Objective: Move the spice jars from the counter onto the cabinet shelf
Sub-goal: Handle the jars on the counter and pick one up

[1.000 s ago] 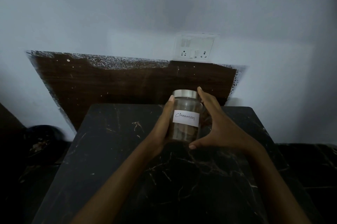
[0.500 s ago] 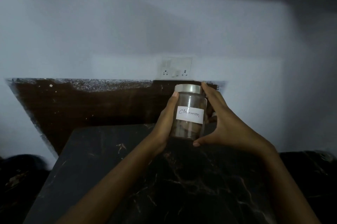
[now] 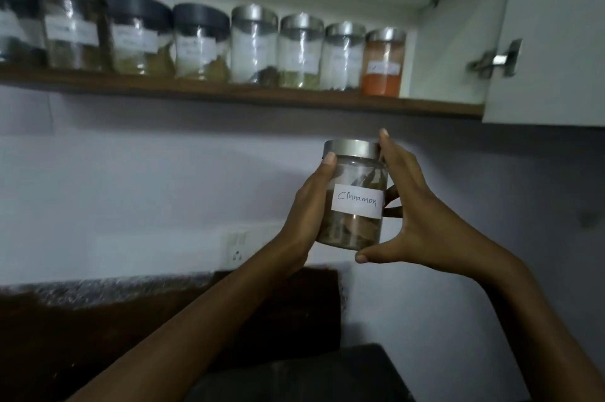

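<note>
One head-worn wide-angle view (the only one) tilts upward from over the near counter (image 3: 311,375), facing the far wall (image 3: 131,188) at close range, the cabinet shelf (image 3: 229,93) spanning its top.

Silver-lidded cinnamon jar (image 3: 352,195) (white label), orange-filled jar (image 3: 383,64), brown shelf (image 3: 229,94), black counter (image 3: 327,375).

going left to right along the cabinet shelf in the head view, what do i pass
Cut-off dark-lidded jar, first silver-lidded jar, second dark-lidded jar, third dark-lidded jar, second silver-lidded jar, third silver-lidded jar, fourth silver-lidded jar, orange powder jar, door hinge.
</note>
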Available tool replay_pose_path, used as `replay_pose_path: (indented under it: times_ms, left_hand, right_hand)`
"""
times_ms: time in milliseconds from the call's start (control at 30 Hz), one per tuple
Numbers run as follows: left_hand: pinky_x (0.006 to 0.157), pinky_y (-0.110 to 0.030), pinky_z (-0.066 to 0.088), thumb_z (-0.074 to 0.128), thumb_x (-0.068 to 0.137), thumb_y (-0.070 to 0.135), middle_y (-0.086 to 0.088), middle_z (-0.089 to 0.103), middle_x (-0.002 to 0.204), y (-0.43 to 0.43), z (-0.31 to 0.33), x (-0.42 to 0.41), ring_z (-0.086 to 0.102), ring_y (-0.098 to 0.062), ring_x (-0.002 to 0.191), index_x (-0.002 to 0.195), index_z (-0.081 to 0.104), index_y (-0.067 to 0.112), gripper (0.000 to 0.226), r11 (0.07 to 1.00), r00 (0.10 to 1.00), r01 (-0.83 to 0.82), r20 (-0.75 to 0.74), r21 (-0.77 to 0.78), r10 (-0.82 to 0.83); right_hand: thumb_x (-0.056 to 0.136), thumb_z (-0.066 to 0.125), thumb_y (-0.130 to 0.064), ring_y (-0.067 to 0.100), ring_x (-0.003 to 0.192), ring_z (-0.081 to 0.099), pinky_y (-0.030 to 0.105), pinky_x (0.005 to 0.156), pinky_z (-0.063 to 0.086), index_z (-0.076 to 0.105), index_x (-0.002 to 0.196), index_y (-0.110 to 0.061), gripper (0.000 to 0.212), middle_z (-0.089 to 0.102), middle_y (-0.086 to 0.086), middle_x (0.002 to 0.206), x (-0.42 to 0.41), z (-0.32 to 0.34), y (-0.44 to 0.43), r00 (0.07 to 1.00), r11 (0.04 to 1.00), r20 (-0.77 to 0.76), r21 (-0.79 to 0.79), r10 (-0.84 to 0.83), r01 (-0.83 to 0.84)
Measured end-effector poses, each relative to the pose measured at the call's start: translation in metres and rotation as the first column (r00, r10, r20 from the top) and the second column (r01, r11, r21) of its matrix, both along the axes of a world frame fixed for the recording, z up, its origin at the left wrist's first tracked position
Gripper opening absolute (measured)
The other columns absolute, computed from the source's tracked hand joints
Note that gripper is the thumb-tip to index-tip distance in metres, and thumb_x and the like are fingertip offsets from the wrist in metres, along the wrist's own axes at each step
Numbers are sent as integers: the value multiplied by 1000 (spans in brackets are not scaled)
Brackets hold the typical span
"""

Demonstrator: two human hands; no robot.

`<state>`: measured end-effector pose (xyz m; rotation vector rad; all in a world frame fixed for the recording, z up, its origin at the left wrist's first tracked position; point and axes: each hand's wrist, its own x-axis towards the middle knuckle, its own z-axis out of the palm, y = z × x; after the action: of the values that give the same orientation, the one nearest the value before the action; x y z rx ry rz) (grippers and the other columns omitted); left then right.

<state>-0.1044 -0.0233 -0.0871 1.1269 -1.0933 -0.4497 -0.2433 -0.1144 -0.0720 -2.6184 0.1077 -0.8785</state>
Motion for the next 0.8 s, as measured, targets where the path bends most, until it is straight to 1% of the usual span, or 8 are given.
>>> replay_pose_path:
  times_ms: [167,233,300,400,467,533,633,800]
  left_hand:
    - [84,-38,56,32,89,60,-7,69,107,-42,44,-6,67,-21,96,118,59,22,55,995,985,-28,166,-95,43]
    - [94,-41,47,29,86,70,-7,63,113,-65,64,-1,59,-21,108,113,60,25,61,966,903,-178,358,-187,236]
    - [101,-36,32,19,83,71,-1,54,123,-82,83,5,43,-18,121,120,56,29,67,865,688,-375,526,-333,500]
    - [106,-40,23,17,83,65,-1,43,138,-93,109,14,33,-19,129,133,46,24,70,718,314,-461,660,-522,682]
    - [111,-44,15,22,85,61,-5,34,148,-102,120,32,27,-23,137,139,39,20,70,603,-4,-483,690,-635,724]
    - [113,-49,2,23,84,62,-8,20,155,-111,124,57,14,-28,143,146,29,19,75,531,-229,-515,705,-672,671]
    - [111,-59,1,22,84,64,-11,11,157,-119,119,93,4,-35,144,148,24,24,75,451,-380,-570,707,-687,597]
    - [106,-68,-1,19,81,70,-10,4,158,-127,109,111,0,-36,144,147,17,32,76,386,-429,-616,703,-687,567]
  right_hand:
    - [50,91,-23,-10,102,45,7,81,47,-10,144,-43,139,9,-34,133,-11,42,-36,994,994,95,-96,-48,57]
    - [50,91,-22,-4,103,47,8,80,48,-7,145,-40,138,9,-31,136,-15,57,-52,987,987,149,-135,-67,87]
    - [49,91,-21,1,104,47,8,76,50,-7,145,-38,138,8,-24,141,-18,72,-66,976,976,195,-175,-97,132]
    - [49,91,-20,-1,104,45,4,69,48,-7,146,-35,139,8,-15,145,-18,91,-92,955,964,268,-191,-129,184]
    - [49,91,-19,1,101,47,9,68,50,-6,147,-34,139,7,-16,145,-18,102,-108,943,951,294,-213,-155,223]
    - [49,91,-16,8,99,47,20,73,53,-5,147,-32,138,7,-14,145,-17,113,-124,929,940,323,-222,-181,260]
    - [50,90,-10,6,105,40,24,77,51,0,148,-25,135,8,-4,148,-14,131,-148,900,910,376,-253,-219,327]
    - [50,89,-7,6,118,28,23,90,39,3,147,-17,130,8,7,150,4,158,-190,867,880,412,-248,-282,405]
